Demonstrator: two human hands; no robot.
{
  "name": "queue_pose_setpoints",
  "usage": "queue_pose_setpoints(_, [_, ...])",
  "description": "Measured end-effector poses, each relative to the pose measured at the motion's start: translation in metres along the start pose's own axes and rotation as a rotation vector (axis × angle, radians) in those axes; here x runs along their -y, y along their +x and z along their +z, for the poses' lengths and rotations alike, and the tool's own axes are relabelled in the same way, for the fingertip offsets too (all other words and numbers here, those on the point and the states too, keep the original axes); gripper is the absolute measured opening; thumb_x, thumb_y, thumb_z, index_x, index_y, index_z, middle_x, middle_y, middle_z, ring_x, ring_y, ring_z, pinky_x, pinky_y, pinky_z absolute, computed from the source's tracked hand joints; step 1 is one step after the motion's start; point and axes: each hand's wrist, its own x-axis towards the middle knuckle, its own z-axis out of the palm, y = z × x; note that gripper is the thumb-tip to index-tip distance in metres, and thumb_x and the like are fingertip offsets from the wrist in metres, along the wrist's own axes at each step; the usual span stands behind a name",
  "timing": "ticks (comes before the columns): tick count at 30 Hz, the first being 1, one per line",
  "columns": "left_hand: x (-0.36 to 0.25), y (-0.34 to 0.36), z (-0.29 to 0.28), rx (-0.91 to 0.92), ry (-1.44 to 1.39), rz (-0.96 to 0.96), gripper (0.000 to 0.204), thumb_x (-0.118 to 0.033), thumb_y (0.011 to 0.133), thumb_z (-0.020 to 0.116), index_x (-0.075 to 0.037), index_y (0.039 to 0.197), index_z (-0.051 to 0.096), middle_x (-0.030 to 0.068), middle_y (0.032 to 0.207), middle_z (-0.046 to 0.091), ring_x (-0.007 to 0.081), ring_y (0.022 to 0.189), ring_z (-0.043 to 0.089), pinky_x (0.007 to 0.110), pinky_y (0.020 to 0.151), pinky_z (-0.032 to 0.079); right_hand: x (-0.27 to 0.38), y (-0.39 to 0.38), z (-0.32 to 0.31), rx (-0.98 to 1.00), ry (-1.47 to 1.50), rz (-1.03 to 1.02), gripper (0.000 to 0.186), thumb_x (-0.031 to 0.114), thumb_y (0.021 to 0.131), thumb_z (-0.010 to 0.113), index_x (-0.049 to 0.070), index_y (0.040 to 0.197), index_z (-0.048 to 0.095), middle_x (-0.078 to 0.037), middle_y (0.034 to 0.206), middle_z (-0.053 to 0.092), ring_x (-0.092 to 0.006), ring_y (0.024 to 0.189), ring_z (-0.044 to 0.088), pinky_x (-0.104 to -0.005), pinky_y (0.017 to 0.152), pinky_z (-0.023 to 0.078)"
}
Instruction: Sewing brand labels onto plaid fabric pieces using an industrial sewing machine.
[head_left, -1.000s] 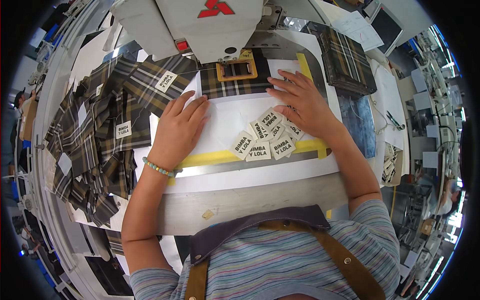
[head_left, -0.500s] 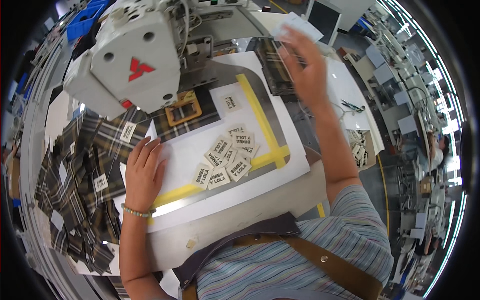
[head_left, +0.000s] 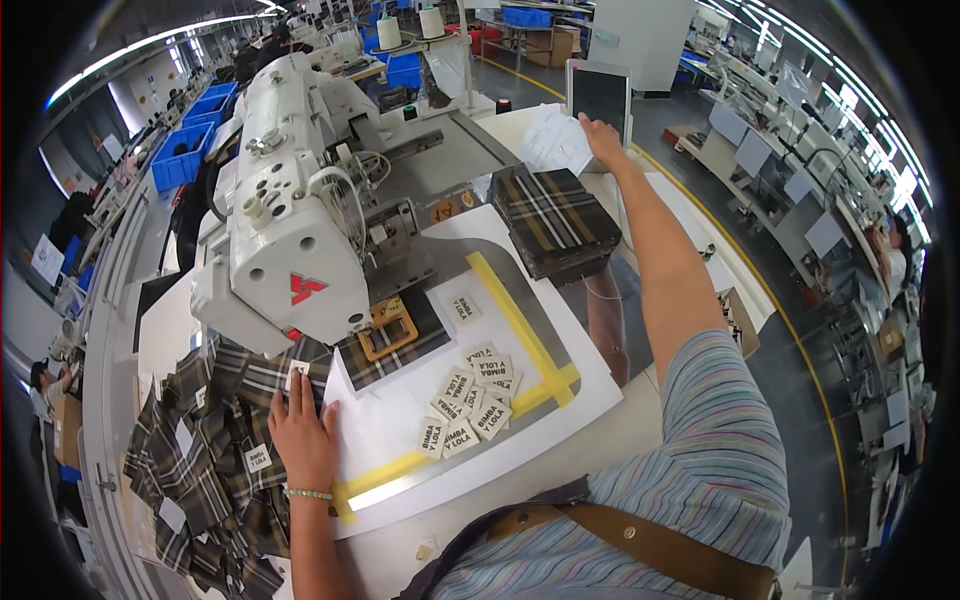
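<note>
We've swung our right hand (head_left: 603, 142) off the white sheet (head_left: 385, 435) toward the screen (head_left: 600, 93)

Left hand (head_left: 305, 445) lies flat, fingers stretched out, gripping nothing, over plaid pieces (head_left: 208, 490) at the sheet's left edge. Plaid panel (head_left: 430, 327) sits under the tan frame (head_left: 392, 350), far-left corner; labels (head_left: 465, 405) heap near the front edge. Right hand's half curled; we can't tell what it's touching. We'd call it a screen reach; next probably wants a light touch.

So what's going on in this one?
At a white sewing machine, the person's right hand is extended toward a dark screen and paper; contact is unclear. The left hand lies at the edge of a plaid pile. One plaid piece sits under an orange frame, with loose labels nearby.
</note>
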Motion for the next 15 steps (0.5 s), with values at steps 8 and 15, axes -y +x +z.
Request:
queue_pose_setpoints(8, [-0.018,0.0,-0.011,-0.023,0.098,0.057,0.054,-0.039,0.1,0.069,0.004,0.134,0.068,0.0165,0.132,0.068,0.0364,0.115,0.059,0.049,0.105,0.045,-0.025,0.007,0.01,-0.104,-0.103,-0.063,0.041,0.029,0.115,0.038,0.026,0.153,0.053,-0.016,0.141,0.063,-0.0412,0.139,0.056,-0.0612,0.118,0.039])
queue_pose_setpoints(15, [-0.026,-0.021,-0.039,-0.117,-0.355,0.275,0.039,-0.011,0.089,0.078,0.002,0.124,0.067,0.0176,0.128,0.067,0.0401,0.123,0.06,0.052,0.104,0.049,0.005,0.003,-0.01,0.021,-0.009,0.109,0.048,0.038,0.114,0.039,0.02,0.157,0.05,-0.023,0.159,0.051,-0.0455,0.15,0.045,-0.0586,0.124,0.034])
